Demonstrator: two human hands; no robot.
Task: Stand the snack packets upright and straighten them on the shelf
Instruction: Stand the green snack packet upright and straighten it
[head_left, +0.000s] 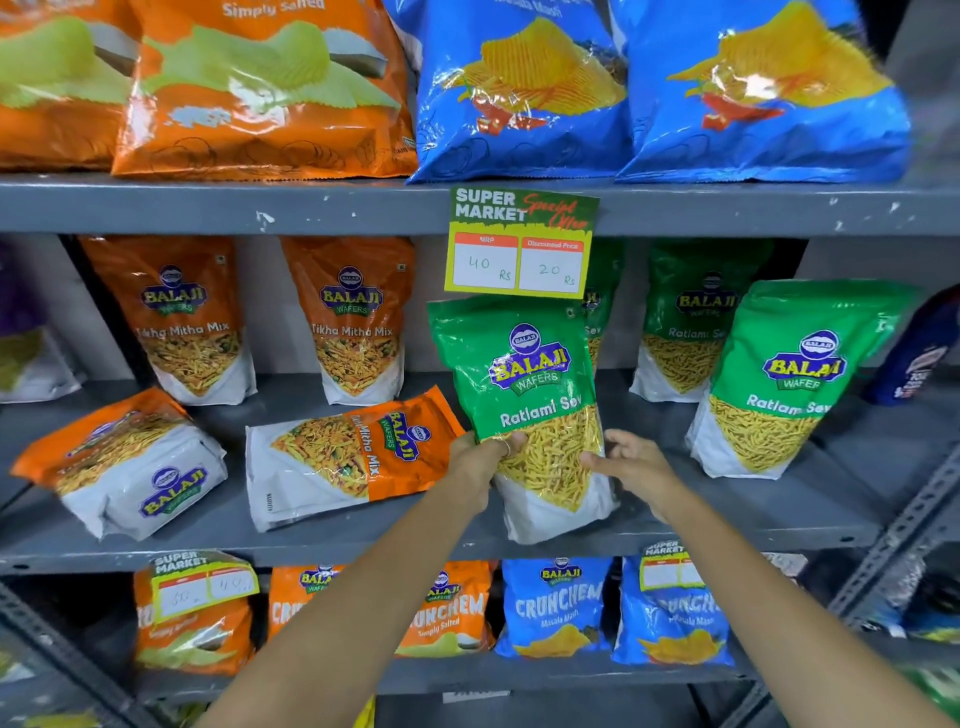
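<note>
Middle grey metal shelf (810, 519) | glossy green Ratlami Sev pouch (530, 395) upright at front edge, clear window showing yellow sev | left hand (480, 457) gripping its left side | right hand (631, 460) spread, fingertips at right side | two orange Tikha Mitha Mix pouches (353, 462) lying flat.

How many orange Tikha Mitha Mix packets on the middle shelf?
4. Two upright at the back; two lying down in front, one at far left, one beside the left hand. More may be hidden behind.
</note>
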